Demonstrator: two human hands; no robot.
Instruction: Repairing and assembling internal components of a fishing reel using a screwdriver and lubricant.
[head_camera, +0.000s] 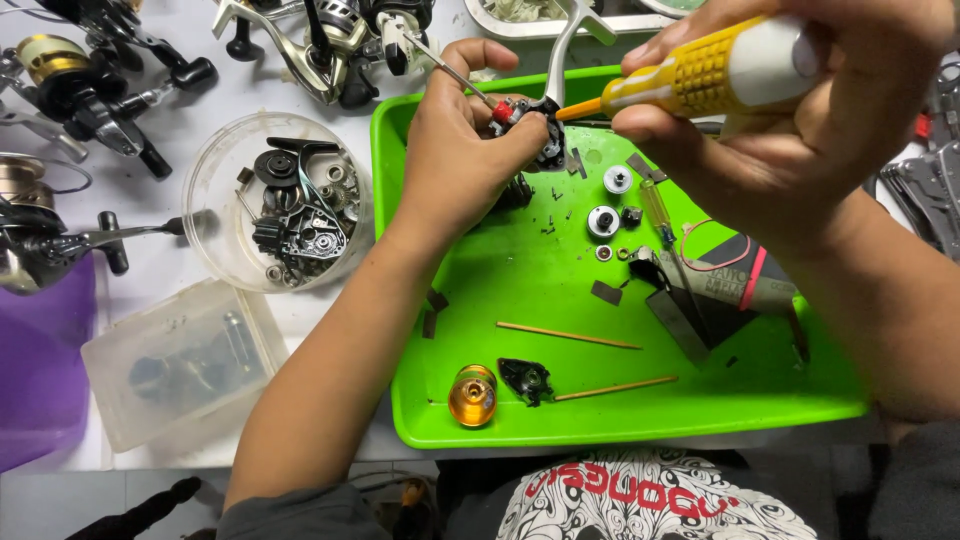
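A: Nearest us on the green tray (600, 425), an amber spool (473, 395), a black gear cover (526, 380) and two wooden sticks (568, 336) lie loose.

B: Further up, the left hand (455, 150) is closed around a fishing reel body (535, 125), held just above the tray's far edge.

A: And the right hand (790, 110) pinches a yellow-handled screwdriver (700, 75), tip at the reel.

B: Looks like a screw being worked. Next move, I'd judge, needs the tip seated square and a steady twist.
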